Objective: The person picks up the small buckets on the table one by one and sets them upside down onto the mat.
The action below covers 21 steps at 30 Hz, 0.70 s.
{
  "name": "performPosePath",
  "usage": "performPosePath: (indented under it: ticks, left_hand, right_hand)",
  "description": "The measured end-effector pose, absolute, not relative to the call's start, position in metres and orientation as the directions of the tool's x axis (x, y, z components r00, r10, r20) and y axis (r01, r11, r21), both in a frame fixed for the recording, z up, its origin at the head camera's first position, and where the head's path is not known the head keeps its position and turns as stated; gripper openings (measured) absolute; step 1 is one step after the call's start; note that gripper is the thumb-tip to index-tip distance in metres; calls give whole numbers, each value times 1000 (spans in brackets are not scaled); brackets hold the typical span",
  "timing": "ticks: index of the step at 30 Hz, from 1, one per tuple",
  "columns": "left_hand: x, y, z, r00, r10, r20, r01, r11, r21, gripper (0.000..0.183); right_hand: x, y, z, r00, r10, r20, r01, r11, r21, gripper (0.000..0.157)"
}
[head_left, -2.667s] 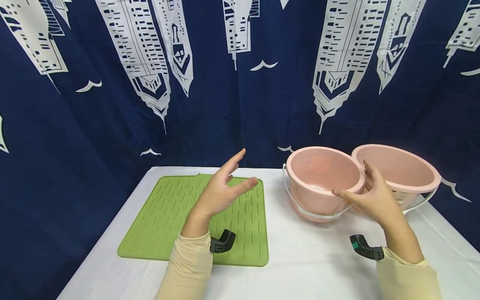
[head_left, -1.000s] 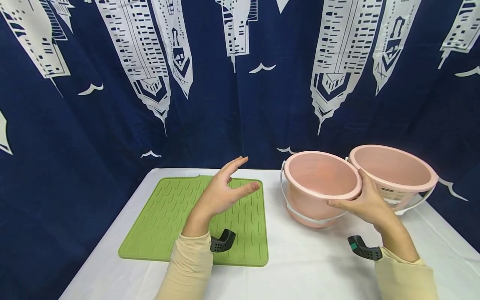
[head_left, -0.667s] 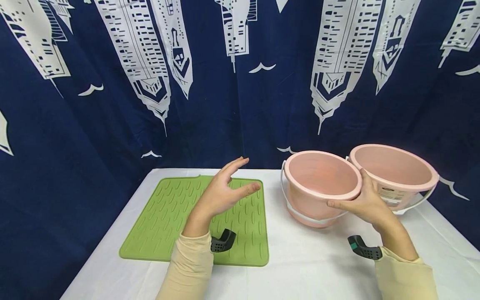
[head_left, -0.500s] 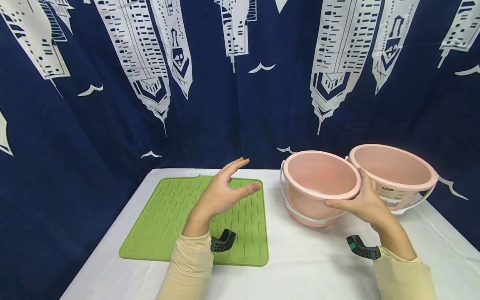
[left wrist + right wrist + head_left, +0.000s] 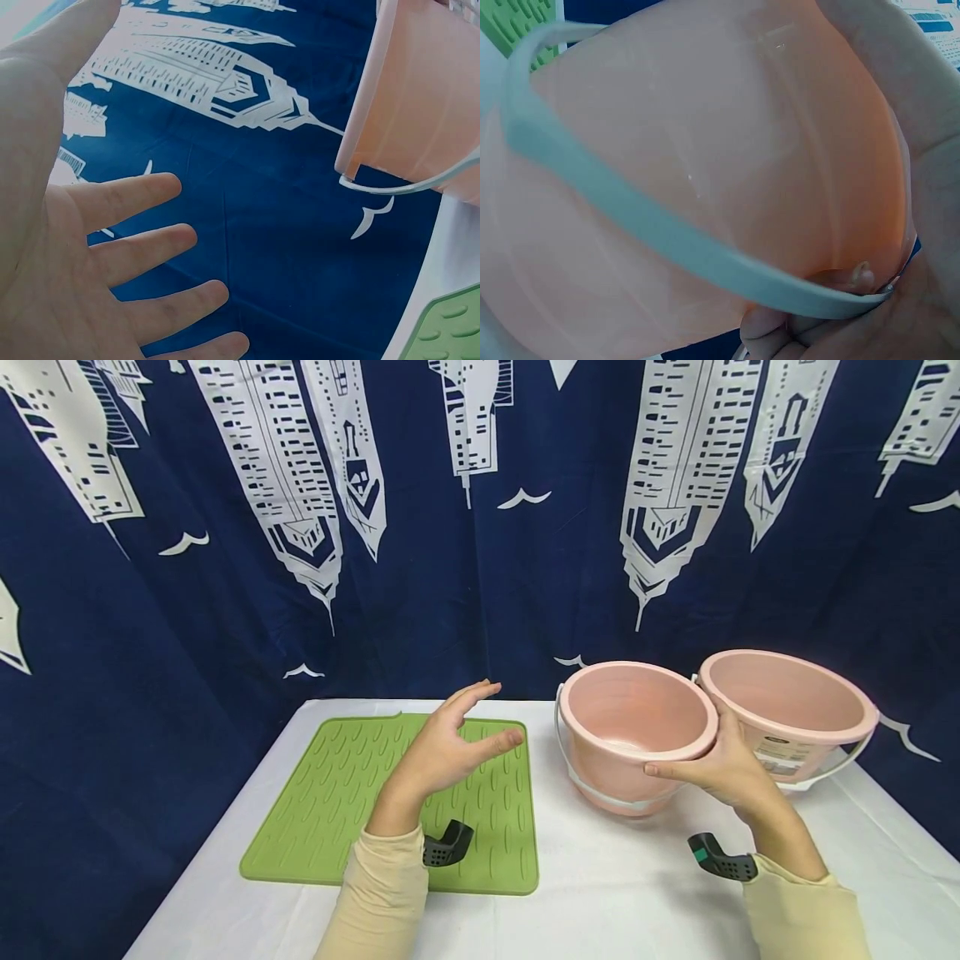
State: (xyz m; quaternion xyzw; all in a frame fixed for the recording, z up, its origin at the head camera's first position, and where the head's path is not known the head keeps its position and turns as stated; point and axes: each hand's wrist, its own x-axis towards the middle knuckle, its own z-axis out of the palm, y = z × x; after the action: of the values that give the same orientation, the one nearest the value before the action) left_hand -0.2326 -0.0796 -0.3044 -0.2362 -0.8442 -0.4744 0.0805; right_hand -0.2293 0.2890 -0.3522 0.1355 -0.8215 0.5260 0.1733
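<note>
A smaller pink bucket (image 5: 611, 785) with a white bail handle stands upright on the table, right of the middle. My right hand (image 5: 723, 760) grips its right side just under the rim, thumb on the near side and fingers round the back. In the right wrist view, fingers (image 5: 763, 322) curl by the end of the handle (image 5: 667, 232), against the bucket's wall (image 5: 705, 127). My left hand (image 5: 442, 747) hovers over the green mat (image 5: 322, 810), fingers spread and thumb out. Nothing is in its palm, as the left wrist view shows.
A larger pink bucket (image 5: 795, 693) with a label and white handle stands right behind the smaller one. White cloth (image 5: 600, 893) covers the table. A dark blue curtain (image 5: 420, 610) with white building prints hangs directly behind the table.
My right hand has closed on the smaller bucket's side, and that bucket has shifted slightly left and nearer, away from the larger one. My left hand stays nearly in place.
</note>
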Motion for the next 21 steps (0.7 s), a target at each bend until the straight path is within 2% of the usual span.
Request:
performPosePath:
  ticks: [12, 17, 21]
  left_hand:
    - [-233, -79, -306, -872, 323, 368, 484, 458, 745, 78]
    - [-233, -80, -306, -871, 326, 367, 486, 466, 740, 78]
    - [-233, -80, -306, -869, 329, 369, 489, 465, 738, 79]
  right_hand:
    - [-231, 282, -353, -908, -64, 413, -410, 332, -849, 134]
    - [-231, 276, -353, -899, -47, 435, -424, 336, -841, 132]
    - [-230, 274, -352, -897, -50, 440, -426, 371, -825, 137]
